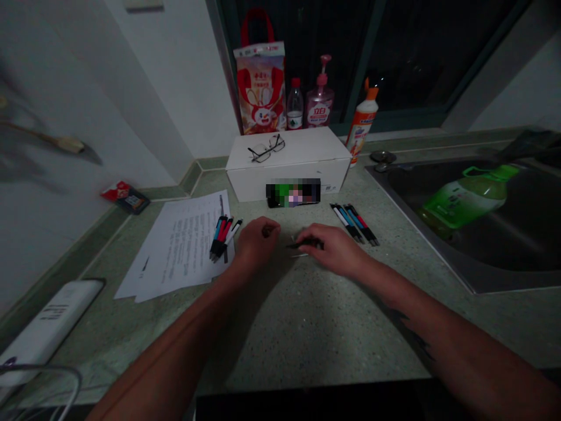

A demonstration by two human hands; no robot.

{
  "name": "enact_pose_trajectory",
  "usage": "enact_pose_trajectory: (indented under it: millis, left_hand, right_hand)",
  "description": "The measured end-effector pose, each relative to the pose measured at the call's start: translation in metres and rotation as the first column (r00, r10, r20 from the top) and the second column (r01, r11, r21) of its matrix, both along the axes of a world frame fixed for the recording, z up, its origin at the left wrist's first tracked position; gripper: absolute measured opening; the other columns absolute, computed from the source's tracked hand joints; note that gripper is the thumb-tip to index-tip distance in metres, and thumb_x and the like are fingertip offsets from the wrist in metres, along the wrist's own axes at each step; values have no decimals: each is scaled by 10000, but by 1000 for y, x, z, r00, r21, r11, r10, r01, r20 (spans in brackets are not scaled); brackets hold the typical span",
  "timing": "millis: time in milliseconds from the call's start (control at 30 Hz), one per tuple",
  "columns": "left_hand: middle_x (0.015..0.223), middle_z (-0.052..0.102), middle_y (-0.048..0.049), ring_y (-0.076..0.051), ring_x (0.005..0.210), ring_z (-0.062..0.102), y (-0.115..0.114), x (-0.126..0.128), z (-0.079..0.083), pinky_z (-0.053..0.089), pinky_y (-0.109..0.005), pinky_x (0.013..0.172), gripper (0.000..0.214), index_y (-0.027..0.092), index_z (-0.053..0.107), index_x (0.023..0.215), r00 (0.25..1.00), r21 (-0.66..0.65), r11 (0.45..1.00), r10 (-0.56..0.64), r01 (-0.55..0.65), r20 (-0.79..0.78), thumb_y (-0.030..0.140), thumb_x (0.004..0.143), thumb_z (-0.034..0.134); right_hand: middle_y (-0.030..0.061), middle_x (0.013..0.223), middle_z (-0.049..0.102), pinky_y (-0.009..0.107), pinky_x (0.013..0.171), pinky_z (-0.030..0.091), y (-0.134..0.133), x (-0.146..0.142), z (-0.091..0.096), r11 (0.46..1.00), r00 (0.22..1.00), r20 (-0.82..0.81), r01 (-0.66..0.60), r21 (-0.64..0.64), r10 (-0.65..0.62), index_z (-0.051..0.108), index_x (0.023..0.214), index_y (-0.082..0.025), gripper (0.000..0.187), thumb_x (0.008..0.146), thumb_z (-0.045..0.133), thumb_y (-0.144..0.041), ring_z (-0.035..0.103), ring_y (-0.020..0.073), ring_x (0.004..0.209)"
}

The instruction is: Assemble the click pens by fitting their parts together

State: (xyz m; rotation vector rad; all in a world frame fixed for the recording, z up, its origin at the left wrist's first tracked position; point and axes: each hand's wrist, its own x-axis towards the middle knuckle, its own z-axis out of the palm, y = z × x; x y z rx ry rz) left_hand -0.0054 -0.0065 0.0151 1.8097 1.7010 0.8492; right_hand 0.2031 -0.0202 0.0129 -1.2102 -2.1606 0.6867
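Note:
My right hand is closed around a thin dark pointed piece that looks like part of a pen. A slim pale stick lies on the counter under those fingers. To the left, my left hand has its fingers curled together; whatever they may hold is hidden. Several pens in black, blue, red and white lie in a pile beside my left hand, on printed papers. Beyond my right hand, several more pens lie side by side on the counter.
A white box with eyeglasses on top stands behind a phone. A sink holding a green jug is at right. Bottles stand behind the box. A white power strip and cable lie at left.

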Motion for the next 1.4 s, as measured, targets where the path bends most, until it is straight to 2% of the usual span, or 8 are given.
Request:
enact_pose_trajectory:
  millis: [133,267,367,467,567,700,1033,1400]
  left_hand:
    - [966,707,-118,-259,920,641,0,-4,-6,470,-377,806,130,169,705,900,938,2,999,-34,37,-346,143,871,581]
    - [991,700,-139,-292,976,642,1,-4,-13,470,-395,817,144,164,712,914,901,0,996,-82,91,-426,163,891,570]
    - [966,718,-120,-281,944,651,1,-2,-14,476,-402,829,135,176,716,911,944,32,996,-68,82,-323,181,900,581]
    - [898,739,-63,-226,845,664,0,3,-11,501,-361,804,88,207,712,888,995,23,995,-96,97,-30,214,887,625]
    - [849,745,-31,-190,793,672,-2,7,-7,522,-328,778,42,211,702,848,952,-27,984,-165,178,258,211,856,661]
    - [813,737,-23,-172,774,674,-4,11,-5,530,-324,777,21,200,694,808,885,-85,968,-178,236,431,182,815,687]
    - [812,752,-32,-155,734,665,-5,9,-3,542,-317,750,68,178,720,848,801,-131,958,-133,255,584,220,796,728]
    - [891,783,-50,-189,841,725,-9,11,-4,590,-347,831,74,192,740,878,907,-32,984,-149,175,394,210,811,716]
  right_hand:
    - [10,962,743,298,752,480,-6,-5,-3,989,969,196,-143,-45,149,733,1027,-261,183,871,710,-168,685,182,865]
    - [-1,1002,755,315,772,489,-9,-8,-6,981,935,298,-186,-47,191,729,1044,-288,208,871,703,-176,696,199,903]
    - [18,1019,747,326,784,498,-7,-6,-4,988,937,315,-156,-1,148,730,1033,-269,149,909,682,-202,696,210,933]
    - [44,1052,739,340,805,508,-4,-2,0,996,967,255,-31,84,9,718,1075,-246,162,930,665,-196,694,222,967]
    - [46,1058,747,357,846,516,-1,1,4,989,986,145,68,134,-88,711,1077,-241,161,940,652,-181,697,224,986]
    - [35,1040,772,365,850,528,-2,1,5,986,993,64,93,138,-103,716,1059,-249,155,943,646,-173,715,222,966]
    - [32,997,788,352,806,556,-4,-1,5,990,989,-90,125,66,-119,722,1051,-249,144,937,650,-199,740,209,906]
    - [38,896,787,330,724,506,-5,-1,9,990,986,91,139,20,-140,737,973,-235,183,1001,564,-289,729,207,812]
